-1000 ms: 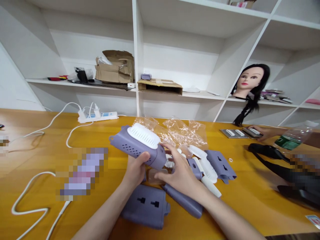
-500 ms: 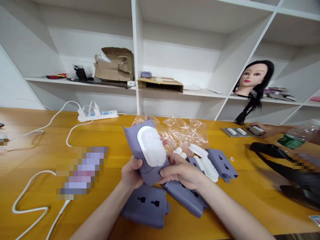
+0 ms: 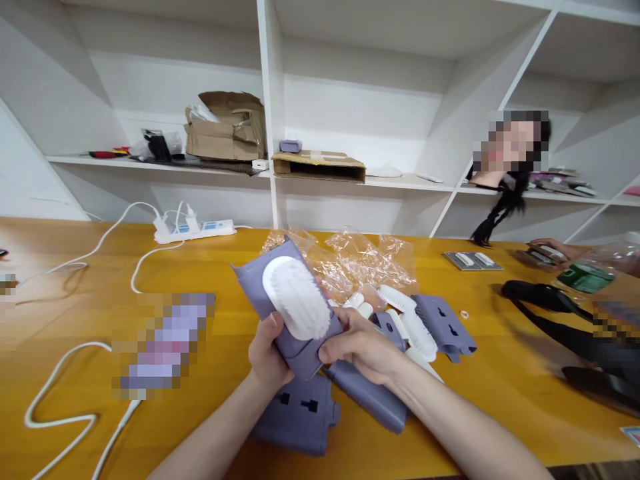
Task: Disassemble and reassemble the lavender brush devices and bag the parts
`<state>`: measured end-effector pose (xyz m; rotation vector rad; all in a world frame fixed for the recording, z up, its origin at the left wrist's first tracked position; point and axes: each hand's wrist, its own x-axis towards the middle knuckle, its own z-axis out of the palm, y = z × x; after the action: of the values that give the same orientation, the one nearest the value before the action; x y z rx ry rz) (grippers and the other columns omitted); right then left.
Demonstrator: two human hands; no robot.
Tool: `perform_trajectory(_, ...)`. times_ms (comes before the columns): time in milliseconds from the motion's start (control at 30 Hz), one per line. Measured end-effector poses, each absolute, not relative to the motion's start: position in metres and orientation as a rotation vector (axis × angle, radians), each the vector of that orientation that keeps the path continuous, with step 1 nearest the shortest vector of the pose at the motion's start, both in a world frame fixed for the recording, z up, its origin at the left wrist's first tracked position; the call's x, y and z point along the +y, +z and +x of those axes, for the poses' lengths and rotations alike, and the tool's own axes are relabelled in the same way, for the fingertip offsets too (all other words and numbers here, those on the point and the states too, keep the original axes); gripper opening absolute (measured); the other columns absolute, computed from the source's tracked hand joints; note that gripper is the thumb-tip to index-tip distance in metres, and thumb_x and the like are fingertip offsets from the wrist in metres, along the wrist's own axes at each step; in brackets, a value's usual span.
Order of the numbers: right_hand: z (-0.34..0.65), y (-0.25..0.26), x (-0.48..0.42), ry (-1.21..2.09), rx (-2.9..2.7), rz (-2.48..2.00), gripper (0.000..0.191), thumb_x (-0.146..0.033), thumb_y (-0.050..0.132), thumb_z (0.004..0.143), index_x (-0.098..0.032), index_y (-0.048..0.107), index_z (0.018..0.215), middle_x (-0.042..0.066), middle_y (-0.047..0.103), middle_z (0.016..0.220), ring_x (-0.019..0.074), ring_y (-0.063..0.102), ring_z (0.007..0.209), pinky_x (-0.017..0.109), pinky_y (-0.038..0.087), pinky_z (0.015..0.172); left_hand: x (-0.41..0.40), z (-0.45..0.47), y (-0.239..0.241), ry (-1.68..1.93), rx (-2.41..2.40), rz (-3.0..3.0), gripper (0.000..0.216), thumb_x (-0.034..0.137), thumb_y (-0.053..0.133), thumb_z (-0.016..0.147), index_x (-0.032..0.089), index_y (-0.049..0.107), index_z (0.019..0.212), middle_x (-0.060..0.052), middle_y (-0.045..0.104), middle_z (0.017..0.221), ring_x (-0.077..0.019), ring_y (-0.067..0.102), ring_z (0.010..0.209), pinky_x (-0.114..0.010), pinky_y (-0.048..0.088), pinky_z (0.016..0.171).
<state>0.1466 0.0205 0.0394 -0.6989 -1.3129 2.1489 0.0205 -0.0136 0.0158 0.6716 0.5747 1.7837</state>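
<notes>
– Above the orange wooden table, head view: holding what?

– Holding one purple-and-white oval-bristled plastic casing, tilted. Clasped along the left edge by the left hand; pinched at the lower right by the right hand.

– Handling how?

– Probably light, stiff, slippery-sided; best taken by the purple edges, clear of the softer bristles.

– Counting?

– Counting two loose white bristled plates, two purple plastic shells with dark slots, one long purple shell by the right wrist.

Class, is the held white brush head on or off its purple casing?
On: the brush head lies against the casing; whether fastened, cannot tell.
</notes>
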Motion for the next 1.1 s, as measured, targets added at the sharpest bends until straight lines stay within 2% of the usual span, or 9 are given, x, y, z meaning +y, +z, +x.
perform_trajectory(167, 0.148, 0.033, 0.024, 2.17, -1.285, -0.677, 0.026, -0.007, 0.073, 0.052, -0.013, 0.065, 0.076, -0.005, 0.063, 0.058, 0.0047, 0.055, 0.049, 0.016, 0.046, 0.052, -0.014, 0.02, 0.021, 1.775, 0.557, 0.662, 0.063, 0.064, 0.057, 0.064, 0.018, 0.065, 0.107, -0.013, 0.069, 0.092, -0.0368, 0.059, 0.103, -0.044, 0.051, 0.082)
perform_trajectory(467, 0.149, 0.034, 0.023, 2.01, -1.44, -0.734, 0.043, -0.016, 0.079, 0.054, -0.016, 0.062, 0.093, -0.003, 0.064, 0.072, 0.0089, 0.056, 0.061, 0.023, 0.045, 0.061, -0.003, 0.008, 0.018, 1.743, 0.649, 0.587, 0.059, 0.058, 0.071, 0.058, 0.016, 0.066, 0.099, -0.01, 0.07, 0.098, -0.0328, 0.061, 0.101, -0.039, 0.05, 0.082)
perform_trajectory(567, 0.152, 0.042, 0.026, 1.623, -1.55, -0.901, 0.039, -0.021, 0.075, 0.058, -0.018, 0.058, 0.093, -0.003, 0.062, 0.075, 0.0123, 0.056, 0.066, 0.027, 0.044, 0.064, -0.003, 0.005, 0.023, 1.82, 0.669, 0.629, 0.06, 0.054, 0.065, 0.07, 0.025, 0.055, 0.121, -0.006, 0.061, 0.124, -0.0266, 0.057, 0.109, -0.032, 0.05, 0.079)
perform_trajectory(667, 0.153, 0.045, 0.027, 0.946, -1.755, -1.129, 0.03, -0.025, 0.072, 0.06, -0.02, 0.05, 0.08, -0.002, 0.059, 0.075, 0.017, 0.056, 0.071, 0.03, 0.042, 0.063, -0.006, 0.01, 0.024, 1.818, 0.651, 0.65, 0.069, 0.052, 0.065, 0.073, 0.035, 0.039, 0.135, -0.003, 0.047, 0.14, -0.0238, 0.053, 0.115, -0.03, 0.05, 0.078)
perform_trajectory(733, 0.151, 0.04, 0.026, 0.595, -1.823, -1.247, 0.029, -0.028, 0.069, 0.063, -0.021, 0.044, 0.078, 0.0, 0.059, 0.073, 0.0207, 0.057, 0.071, 0.032, 0.043, 0.061, -0.007, 0.019, 0.02, 1.79, 0.654, 0.643, 0.071, 0.043, 0.069, 0.071, 0.035, 0.038, 0.135, -0.004, 0.051, 0.136, -0.0224, 0.053, 0.115, -0.03, 0.048, 0.082)
perform_trajectory(800, 0.148, 0.029, 0.024, 0.404, -1.868, -1.298, 0.028, -0.03, 0.066, 0.067, -0.022, 0.044, 0.081, 0.003, 0.061, 0.076, 0.0247, 0.059, 0.075, 0.036, 0.045, 0.061, -0.006, 0.029, 0.014, 1.774, 0.631, 0.64, 0.066, 0.036, 0.071, 0.071, 0.031, 0.044, 0.131, -0.005, 0.06, 0.123, -0.021, 0.058, 0.108, -0.031, 0.047, 0.086)
perform_trajectory(867, 0.145, 0.017, 0.021, 0.29, -1.923, -1.22, 0.026, -0.03, 0.063, 0.072, -0.021, 0.046, 0.09, 0.008, 0.064, 0.088, 0.0284, 0.062, 0.085, 0.041, 0.047, 0.068, -0.005, 0.035, 0.01, 1.794, 0.617, 0.583, 0.06, 0.035, 0.074, 0.068, 0.024, 0.052, 0.122, -0.005, 0.067, 0.106, -0.0199, 0.061, 0.1, -0.031, 0.047, 0.087)
perform_trajectory(1000, 0.144, 0.014, 0.014, 0.341, -1.987, -0.922, 0.037, -0.024, 0.065, 0.072, -0.023, 0.045, 0.104, 0.012, 0.057, 0.118, 0.028, 0.054, 0.113, 0.045, 0.045, 0.089, -0.003, 0.029, 0.012, 1.793, 0.644, 0.502, 0.055, 0.036, 0.077, 0.061, 0.017, 0.06, 0.11, -0.006, 0.07, 0.093, -0.0243, 0.064, 0.095, -0.034, 0.05, 0.084)
perform_trajectory(1100, 0.147, 0.033, 0.009, 0.782, -1.994, -0.952, 0.078, -0.029, 0.084, 0.05, -0.024, 0.04, 0.114, 0.01, 0.048, 0.129, 0.0282, 0.05, 0.116, 0.043, 0.048, 0.089, -0.004, 0.019, 0.014, 1.728, 0.605, 0.538, 0.053, 0.038, 0.076, 0.059, 0.015, 0.062, 0.105, -0.008, 0.07, 0.098, -0.0288, 0.063, 0.098, -0.039, 0.05, 0.084)
